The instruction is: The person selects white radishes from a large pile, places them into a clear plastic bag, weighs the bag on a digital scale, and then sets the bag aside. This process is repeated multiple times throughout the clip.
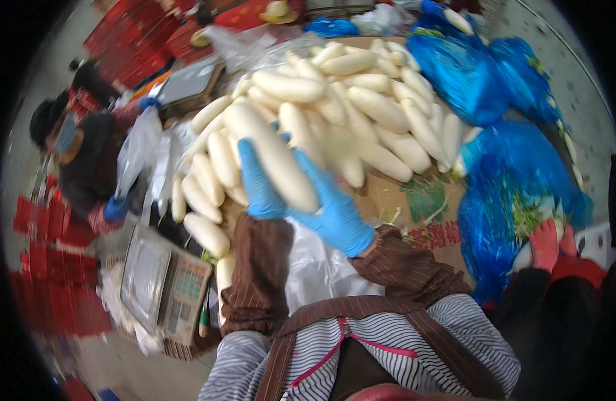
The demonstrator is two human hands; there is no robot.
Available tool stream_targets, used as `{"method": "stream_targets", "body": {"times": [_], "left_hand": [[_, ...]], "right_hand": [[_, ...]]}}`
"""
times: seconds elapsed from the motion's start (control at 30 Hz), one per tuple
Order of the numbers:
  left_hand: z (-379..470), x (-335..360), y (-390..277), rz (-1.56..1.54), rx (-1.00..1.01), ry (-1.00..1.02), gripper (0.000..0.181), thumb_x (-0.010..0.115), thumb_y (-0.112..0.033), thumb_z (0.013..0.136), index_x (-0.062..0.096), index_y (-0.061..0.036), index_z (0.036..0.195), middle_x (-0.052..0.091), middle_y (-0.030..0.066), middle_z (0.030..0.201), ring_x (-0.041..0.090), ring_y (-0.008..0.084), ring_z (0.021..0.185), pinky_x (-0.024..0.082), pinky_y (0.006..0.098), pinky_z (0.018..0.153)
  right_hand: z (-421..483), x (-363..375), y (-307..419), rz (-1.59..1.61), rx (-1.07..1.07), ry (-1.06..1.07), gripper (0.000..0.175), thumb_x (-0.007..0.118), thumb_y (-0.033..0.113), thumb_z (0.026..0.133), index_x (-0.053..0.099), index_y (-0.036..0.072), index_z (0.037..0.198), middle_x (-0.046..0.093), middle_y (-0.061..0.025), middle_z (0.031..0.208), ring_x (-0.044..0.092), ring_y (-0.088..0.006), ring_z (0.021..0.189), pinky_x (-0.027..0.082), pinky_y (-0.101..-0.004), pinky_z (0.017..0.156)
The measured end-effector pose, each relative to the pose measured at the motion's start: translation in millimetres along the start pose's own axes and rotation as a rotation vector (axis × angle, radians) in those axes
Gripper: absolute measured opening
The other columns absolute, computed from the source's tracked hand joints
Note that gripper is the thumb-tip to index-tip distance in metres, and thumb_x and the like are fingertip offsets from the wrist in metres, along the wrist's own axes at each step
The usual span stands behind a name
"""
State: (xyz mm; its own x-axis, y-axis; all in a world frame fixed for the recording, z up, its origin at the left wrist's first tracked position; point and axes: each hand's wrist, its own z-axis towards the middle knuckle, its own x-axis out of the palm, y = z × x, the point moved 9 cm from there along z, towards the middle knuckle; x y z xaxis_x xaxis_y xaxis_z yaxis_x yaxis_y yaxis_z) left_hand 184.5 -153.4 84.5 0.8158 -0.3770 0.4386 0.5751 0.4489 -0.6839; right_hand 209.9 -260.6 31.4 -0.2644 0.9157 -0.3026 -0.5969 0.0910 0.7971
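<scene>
A large white radish (pixel 274 155) lies slanted between my two blue-gloved hands, raised over a pile of others. My left hand (pixel 260 188) grips its left side, and my right hand (pixel 335 220) cups its lower right end. Some fingers are hidden behind the radish. Beyond them, many white radishes (pixel 383 108) are heaped on a cardboard sheet (pixel 438 200) that bears printing. A clear plastic bag (pixel 315 260) spreads below my hands, between my brown-sleeved forearms.
Left are a digital scale (pixel 185 290), a green-handled tool (pixel 204 321) and a person (pixel 95 155) holding a plastic bag (pixel 140 145). Another scale (pixel 185 82) stands at the upper left. Blue bags (pixel 508 155) line the right, where another person's hands (pixel 546 245) touch leafy produce. Red crates (pixel 57 295) stand far left.
</scene>
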Motion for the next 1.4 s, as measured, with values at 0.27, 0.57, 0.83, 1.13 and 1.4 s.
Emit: {"method": "stream_targets", "body": {"times": [0.27,0.57,0.83,1.13,1.4], "left_hand": [[-44.0,14.3,89.7,-0.141,-0.725,0.459,0.059,0.063,-0.017,0.092,0.037,-0.0019,0.142,0.052,0.0155,0.132,0.056,0.0245,0.115,0.048,0.0327,0.095],[106.7,-3.0,226.8,0.118,-0.666,0.864,0.072,0.068,-0.031,0.090,0.034,-0.0019,0.146,0.055,0.0117,0.127,0.057,0.0221,0.104,0.047,0.0340,0.092],[252.2,-73.2,432.1,1.082,-0.115,1.067,0.069,0.070,-0.018,0.083,0.041,0.0003,0.143,0.055,0.0192,0.133,0.056,0.0274,0.117,0.045,0.0363,0.098],[205.1,-58.3,340.9,0.966,0.168,0.943,0.053,0.065,-0.019,0.089,0.049,0.0003,0.137,0.055,0.0199,0.134,0.052,0.0276,0.124,0.038,0.0360,0.106],[-37.3,56.7,130.7,0.042,-0.483,1.288,0.059,0.064,-0.011,0.090,0.039,-0.0020,0.144,0.054,0.0119,0.131,0.055,0.0190,0.113,0.044,0.0306,0.098]], "right_hand": [[-7.2,8.9,-42.5,0.064,0.188,0.034,0.100,0.078,0.018,0.082,0.011,0.008,0.155,0.041,-0.0212,0.143,0.047,-0.0331,0.128,0.040,-0.0394,0.104],[-6.1,-127.0,-104.3,-0.054,0.169,-0.296,0.024,0.069,0.016,0.085,0.070,0.008,0.107,0.066,-0.0120,0.096,0.063,-0.0273,0.084,0.051,-0.0372,0.077],[-38.2,-275.9,-251.9,-0.858,0.565,-0.285,0.063,0.072,0.031,0.080,0.051,0.007,0.135,0.058,-0.0229,0.113,0.059,-0.0409,0.095,0.047,-0.0470,0.088],[-59.0,-224.3,-263.2,0.999,0.749,-0.461,0.076,0.043,0.059,0.095,0.043,-0.004,0.138,0.062,-0.0072,0.081,0.047,-0.0116,0.047,0.036,-0.0251,0.040],[-31.4,-117.9,-162.5,0.520,0.499,-0.257,0.053,0.052,0.043,0.097,0.054,0.001,0.130,0.065,-0.0081,0.099,0.058,-0.0169,0.077,0.044,-0.0309,0.072]]}}
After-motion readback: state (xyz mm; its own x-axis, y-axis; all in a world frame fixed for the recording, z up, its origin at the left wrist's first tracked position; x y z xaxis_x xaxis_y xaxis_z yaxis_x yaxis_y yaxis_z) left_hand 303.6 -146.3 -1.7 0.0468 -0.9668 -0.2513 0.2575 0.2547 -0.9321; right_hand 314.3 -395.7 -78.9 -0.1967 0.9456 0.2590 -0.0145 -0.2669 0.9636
